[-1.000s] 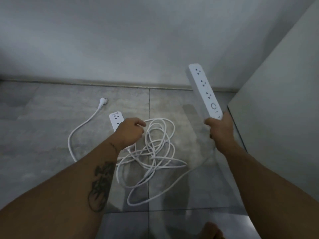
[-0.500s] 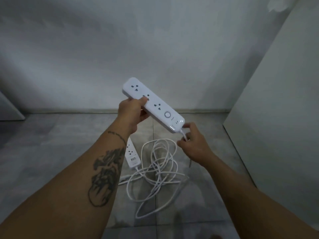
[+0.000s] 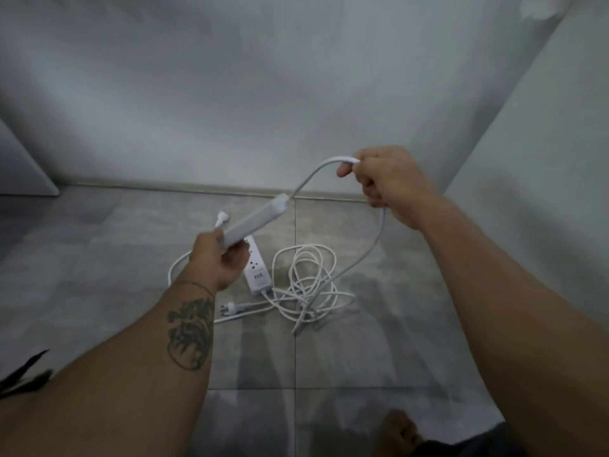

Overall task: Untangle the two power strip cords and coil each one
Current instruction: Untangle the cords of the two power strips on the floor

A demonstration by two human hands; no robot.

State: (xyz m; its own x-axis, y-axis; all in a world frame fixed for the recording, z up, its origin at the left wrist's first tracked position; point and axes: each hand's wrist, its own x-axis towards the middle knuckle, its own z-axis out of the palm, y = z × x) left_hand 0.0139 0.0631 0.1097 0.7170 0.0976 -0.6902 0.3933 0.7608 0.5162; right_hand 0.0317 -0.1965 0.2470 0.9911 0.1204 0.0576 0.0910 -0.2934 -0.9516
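My left hand [image 3: 219,262] grips one white power strip [image 3: 255,219] by its near end, held in the air with its back toward me. Its cord [image 3: 313,174] arcs up from the far end into my right hand [image 3: 385,183], which grips it, then drops to the floor. The second power strip [image 3: 255,268] lies on the floor below, sockets up. A tangled pile of white cord [image 3: 309,285] lies right of it. One plug [image 3: 230,308] rests near my left wrist and another plug [image 3: 220,220] lies farther back.
Grey tiled floor [image 3: 362,351] runs to a white wall with a baseboard [image 3: 131,186]. A white panel [image 3: 543,192] stands on the right and a white object's corner [image 3: 23,173] sits at far left. My foot [image 3: 398,430] shows at the bottom edge.
My left hand turned the held strip so its back faces me and lowered it. My right hand slid from the strip's end along the cord and lifted it up to the right.
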